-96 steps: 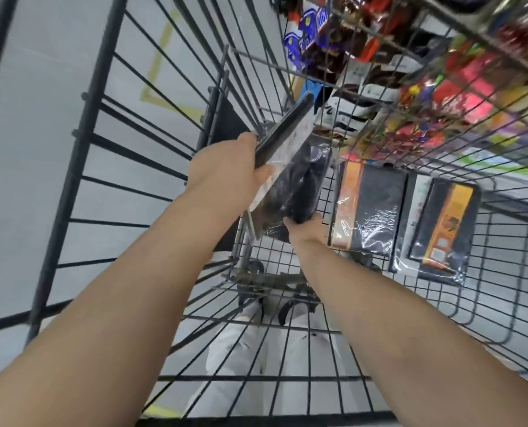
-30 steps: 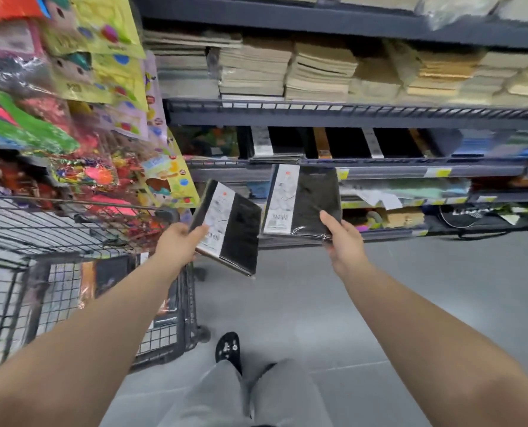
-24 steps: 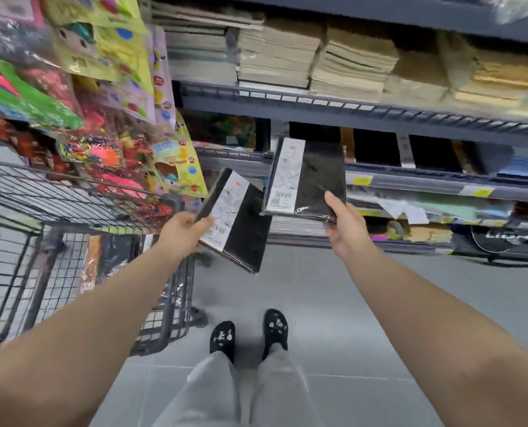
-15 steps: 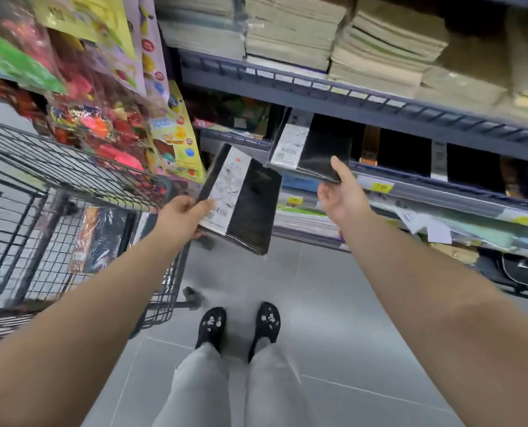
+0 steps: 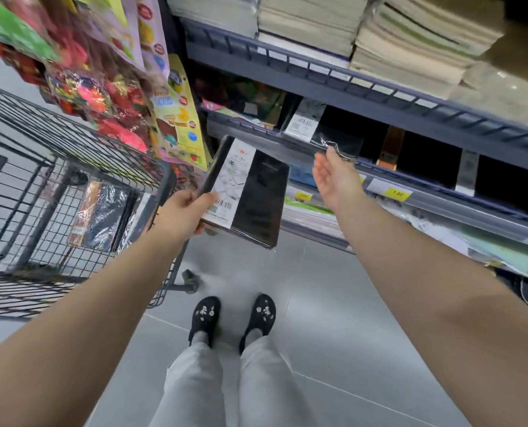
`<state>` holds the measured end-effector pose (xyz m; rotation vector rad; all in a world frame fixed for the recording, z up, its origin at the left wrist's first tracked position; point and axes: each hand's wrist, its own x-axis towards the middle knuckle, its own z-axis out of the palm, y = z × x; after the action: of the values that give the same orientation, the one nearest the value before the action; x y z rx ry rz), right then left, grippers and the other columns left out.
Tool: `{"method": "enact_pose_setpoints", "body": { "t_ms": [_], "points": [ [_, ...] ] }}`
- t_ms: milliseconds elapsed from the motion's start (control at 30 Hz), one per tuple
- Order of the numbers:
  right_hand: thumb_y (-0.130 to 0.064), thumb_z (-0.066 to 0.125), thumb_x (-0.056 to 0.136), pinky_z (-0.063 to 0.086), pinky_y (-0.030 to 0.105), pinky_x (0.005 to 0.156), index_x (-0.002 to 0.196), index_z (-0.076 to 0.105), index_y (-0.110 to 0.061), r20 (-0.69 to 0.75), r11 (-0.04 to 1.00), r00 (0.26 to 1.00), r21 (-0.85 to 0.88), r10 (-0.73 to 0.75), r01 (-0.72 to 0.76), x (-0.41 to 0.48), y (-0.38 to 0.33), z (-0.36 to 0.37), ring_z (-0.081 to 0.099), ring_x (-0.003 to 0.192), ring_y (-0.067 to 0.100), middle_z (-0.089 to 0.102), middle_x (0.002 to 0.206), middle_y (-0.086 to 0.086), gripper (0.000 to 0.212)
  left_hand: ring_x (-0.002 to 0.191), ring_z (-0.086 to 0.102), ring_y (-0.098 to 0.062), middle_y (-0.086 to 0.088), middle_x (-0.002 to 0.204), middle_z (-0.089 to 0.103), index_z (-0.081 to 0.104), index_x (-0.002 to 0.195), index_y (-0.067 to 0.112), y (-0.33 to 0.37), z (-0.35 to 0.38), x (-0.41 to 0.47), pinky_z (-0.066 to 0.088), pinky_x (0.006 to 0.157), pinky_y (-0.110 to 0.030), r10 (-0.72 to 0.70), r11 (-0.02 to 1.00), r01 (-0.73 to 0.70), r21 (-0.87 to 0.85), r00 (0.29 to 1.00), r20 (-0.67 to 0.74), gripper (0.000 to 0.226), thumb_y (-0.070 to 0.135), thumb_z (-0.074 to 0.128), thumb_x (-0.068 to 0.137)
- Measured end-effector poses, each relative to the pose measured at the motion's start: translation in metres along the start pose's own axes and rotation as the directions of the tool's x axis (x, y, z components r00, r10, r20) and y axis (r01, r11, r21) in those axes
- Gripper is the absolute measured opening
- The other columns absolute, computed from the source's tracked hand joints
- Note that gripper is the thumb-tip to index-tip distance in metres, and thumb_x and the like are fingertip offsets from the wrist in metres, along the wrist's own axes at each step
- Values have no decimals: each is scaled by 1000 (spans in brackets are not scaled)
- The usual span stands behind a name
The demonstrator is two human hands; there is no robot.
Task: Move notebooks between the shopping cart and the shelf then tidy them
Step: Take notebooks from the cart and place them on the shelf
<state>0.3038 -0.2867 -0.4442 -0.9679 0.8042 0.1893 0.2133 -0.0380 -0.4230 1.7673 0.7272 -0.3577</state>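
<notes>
Release marks the change: half a second ago the right hand [image 5: 336, 177] gripped the shelved notebook [image 5: 319, 129] at the lip of the middle shelf [image 5: 441, 200]. Now that notebook lies on the shelf, and the hand is open below it, palm up and fingers relaxed. Its fingertips [image 5: 329, 152] are at the crinkled near edge of the wrapper; I cannot tell whether they touch it. The left hand [image 5: 182, 214] still grips the held notebook [image 5: 250, 192] by its near left corner, thumb on top, in the air between the shopping cart [image 5: 164, 180] and the shelf. The view has tipped further down.

Both notebooks are black, sealed in clear film, with a white printed band along the left side carrying a barcode. More wrapped notebooks [image 5: 102, 211] lie on the cart's wire floor.
</notes>
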Motion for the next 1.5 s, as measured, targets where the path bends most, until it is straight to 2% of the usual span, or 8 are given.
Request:
{"method": "enact_pose_setpoints", "body": {
  "t_ms": [233, 467, 633, 900, 1000, 1233, 1333, 1500],
  "points": [
    [-39, 53, 95, 45, 19, 49, 73, 52, -14, -123, 905, 985, -420, -125, 63, 11, -2, 6, 48, 52, 10, 57, 68, 2, 33, 64, 55, -14, -3, 85, 67, 61, 97, 12, 1, -11, -7, 47, 55, -18, -12, 996, 13, -84, 1000, 17, 25, 35, 62, 89],
    [-47, 61, 88, 41, 23, 59, 83, 57, -17, 124, 777, 991, -628, 54, 36, -43, 18, -17, 50, 63, 11, 58, 75, 0, 31, 62, 49, -10, 1, 76, 62, 63, 84, 20, -9, -27, -27, 40, 44, -13, -85, 958, 111, -265, 991, 106, 11, 28, 61, 91],
    [-48, 58, 88, 40, 20, 56, 92, 61, -19, 280, 820, 936, -572, 213, -15, -83, 16, -26, 54, 58, 8, 62, 72, -5, 29, 62, 53, -8, 3, 78, 66, 63, 85, 22, 12, -18, -33, 39, 40, -12, -47, 944, 96, -314, 986, 161, 10, 31, 62, 89],
    [-43, 57, 91, 40, 23, 66, 104, 61, -30, 182, 950, 980, -312, 83, -23, -94, -12, -42, 59, 79, 8, 66, 96, -12, 19, 58, 50, -10, -1, 87, 59, 59, 88, 22, 62, 54, -14, 44, 52, -18, 50, 970, 19, -243, 961, 273, 17, 38, 65, 87],
    [-44, 64, 86, 40, 18, 52, 103, 59, -32, 127, 922, 983, -380, 134, -76, -95, -10, -49, 59, 61, 7, 71, 90, -7, 21, 59, 53, -10, -1, 96, 60, 56, 96, 18, 70, 81, -3, 47, 59, -21, 89, 974, -11, -225, 936, 341, 25, 40, 63, 88],
    [-35, 64, 89, 30, 15, 42, 99, 55, -22, 78, 952, 994, -304, 75, -48, -70, -12, -58, 34, 46, 6, 49, 51, -5, 19, 111, 57, -22, 3, 134, 47, 41, 139, 21, 66, 87, 36, 44, 96, -36, 47, 980, -103, 170, 950, 310, 53, 52, 35, 97],
    [-34, 68, 86, 34, 14, 41, 90, 55, -21, 51, 980, 996, -187, 74, -63, -61, -13, -51, 39, 44, 5, 50, 54, -4, 19, 120, 51, -36, -11, 148, 39, 30, 148, 21, 56, 74, 76, 44, 100, -41, 233, 806, -334, 489, 938, 256, 51, 25, 40, 98],
    [-22, 73, 83, 49, 12, 55, 88, 59, -15, 32, 996, 996, 19, 83, -83, -51, -2, -47, 52, 54, 4, 58, 65, -3, 16, 147, 10, -30, -2, 161, 3, 4, 153, 22, 69, 83, 117, 23, 115, -49, 319, 215, -508, 834, 844, 431, 77, 24, 51, 93]
  ]
}}
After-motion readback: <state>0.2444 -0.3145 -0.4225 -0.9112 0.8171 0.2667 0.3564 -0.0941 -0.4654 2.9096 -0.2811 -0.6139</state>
